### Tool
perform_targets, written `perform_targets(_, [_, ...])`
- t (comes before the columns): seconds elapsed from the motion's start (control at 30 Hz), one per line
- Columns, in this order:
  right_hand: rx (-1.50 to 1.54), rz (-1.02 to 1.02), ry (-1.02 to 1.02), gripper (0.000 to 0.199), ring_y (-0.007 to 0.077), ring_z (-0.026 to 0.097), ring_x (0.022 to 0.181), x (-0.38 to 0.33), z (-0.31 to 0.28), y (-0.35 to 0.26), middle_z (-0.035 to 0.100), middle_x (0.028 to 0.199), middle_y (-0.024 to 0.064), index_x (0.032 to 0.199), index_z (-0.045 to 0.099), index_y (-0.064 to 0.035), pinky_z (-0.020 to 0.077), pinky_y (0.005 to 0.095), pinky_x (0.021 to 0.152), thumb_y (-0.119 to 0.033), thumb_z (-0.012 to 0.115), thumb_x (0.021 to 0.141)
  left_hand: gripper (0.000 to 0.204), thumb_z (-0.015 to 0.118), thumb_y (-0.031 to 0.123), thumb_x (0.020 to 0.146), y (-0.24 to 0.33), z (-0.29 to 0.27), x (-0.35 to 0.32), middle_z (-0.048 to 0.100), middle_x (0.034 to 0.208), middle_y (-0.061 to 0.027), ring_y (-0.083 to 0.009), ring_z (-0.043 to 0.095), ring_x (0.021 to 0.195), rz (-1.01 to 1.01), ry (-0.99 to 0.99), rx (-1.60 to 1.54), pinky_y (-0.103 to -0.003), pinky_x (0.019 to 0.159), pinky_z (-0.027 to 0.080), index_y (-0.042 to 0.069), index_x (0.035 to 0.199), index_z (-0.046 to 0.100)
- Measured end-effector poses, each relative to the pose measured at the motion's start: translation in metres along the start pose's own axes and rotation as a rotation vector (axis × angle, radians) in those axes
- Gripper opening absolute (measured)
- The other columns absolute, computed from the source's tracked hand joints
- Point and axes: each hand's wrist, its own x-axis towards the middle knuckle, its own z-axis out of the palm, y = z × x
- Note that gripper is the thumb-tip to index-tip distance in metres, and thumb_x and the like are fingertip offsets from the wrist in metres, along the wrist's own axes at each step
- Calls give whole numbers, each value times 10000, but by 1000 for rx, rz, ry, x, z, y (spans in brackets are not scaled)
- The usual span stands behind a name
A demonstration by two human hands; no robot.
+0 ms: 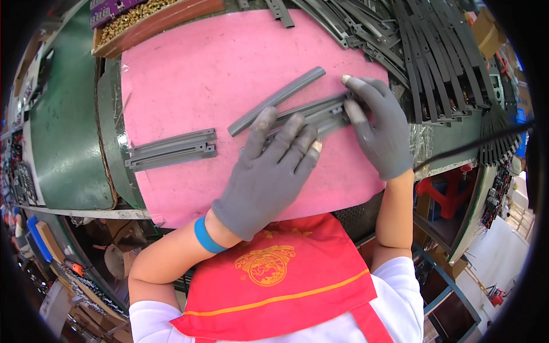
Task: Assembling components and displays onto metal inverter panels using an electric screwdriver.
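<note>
Both hands wear grey knitted gloves with worn, pale fingertips. My left hand [269, 168] lies over the left part of several slotted grey metal rails [317, 107], its fingers apart and resting on them. At the right end of these rails, my right hand [380, 123] has its thumb and fingers around the end of a rail; the nearest piece looks blurred. Just beyond, a smooth grey rounded bar [278, 100] lies slantwise on the pink sheet [171, 91], apart from my fingers. To the left sits a small group of similar slotted rails [171, 150], side by side.
A wooden tray of small brass-coloured parts [137, 23] stands at the far left. Loose grey rails [349, 26] pile up at the far right, beside layered dark rails [437, 63]. A green tabletop [68, 126] extends left. A dark cable [474, 146] crosses at right.
</note>
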Motion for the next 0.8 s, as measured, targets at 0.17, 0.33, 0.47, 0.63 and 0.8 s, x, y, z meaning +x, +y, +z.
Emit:
perform_targets(0.17, [107, 112, -69, 322, 238, 628, 861, -8, -12, -2, 623, 998, 121, 1154, 627, -34, 491, 304, 759, -40, 647, 833, 275, 581, 152, 832, 6, -2, -28, 644, 1214, -3, -198, 528, 1208, -30, 72, -35, -413, 1076, 325, 137, 1093, 665])
perform_targets(0.33, [136, 186, -174, 314, 195, 625, 838, -3, -16, -11, 633, 949, 109, 1116, 640, -14, 487, 287, 737, -44, 692, 807, 266, 577, 168, 832, -6, -15, -55, 649, 1200, 11, -159, 568, 1037, -68, 95, 100, -355, 953, 380, 149, 1082, 667])
perform_targets(0.47, [6, 204, -104, 242, 199, 622, 840, 11, -9, -16, 649, 882, 91, 1027, 699, -52, 485, 296, 719, -78, 716, 787, 336, 577, 156, 790, -29, -29, -84, 651, 1185, -20, -179, 607, 956, -84, -15, -51, -330, 811, 433, 154, 1117, 656])
perform_targets(0.63, [-189, -394, -79, 226, 263, 609, 901, 39, 27, -32, 662, 945, 47, 1022, 709, -135, 459, 371, 818, -142, 696, 796, 288, 623, 88, 765, -49, -49, -134, 680, 1118, -39, -228, 630, 967, -267, -6, 9, -342, 820, 423, 139, 1042, 684])
perform_targets(0.8, [-111, -347, -166, 209, 269, 599, 839, 42, 28, -31, 637, 888, 79, 1024, 709, -115, 456, 370, 739, -100, 665, 820, 293, 625, 65, 758, -80, -53, -158, 659, 1164, -24, -236, 619, 990, -421, 120, 146, -360, 862, 398, 120, 1039, 685])
